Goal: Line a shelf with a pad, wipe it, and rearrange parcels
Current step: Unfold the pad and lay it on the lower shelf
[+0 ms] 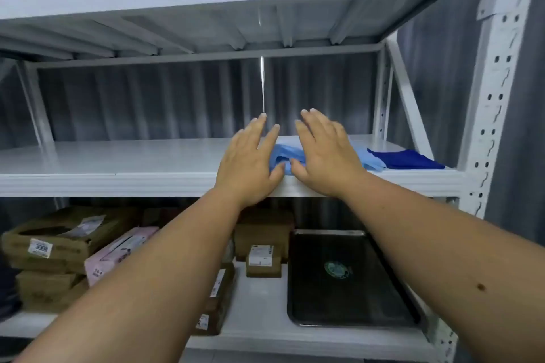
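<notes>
Early stage, we judge: our left hand (249,160) and right hand (323,153) lie flat, fingers straight, pressing the bunched light-blue pad (370,160) on the middle shelf (103,162); it is not yet spread. A dark-blue cloth (408,160) waits beside. Parcels (50,242) sit below, 1 labelled "3008".

Glossy white painted metal shelf (103,162), soft crumpled light blue pad (284,155), dark blue cloth (407,160), matt brown cardboard parcels (59,240), shiny black tray (348,280), paper labels (39,248)
</notes>
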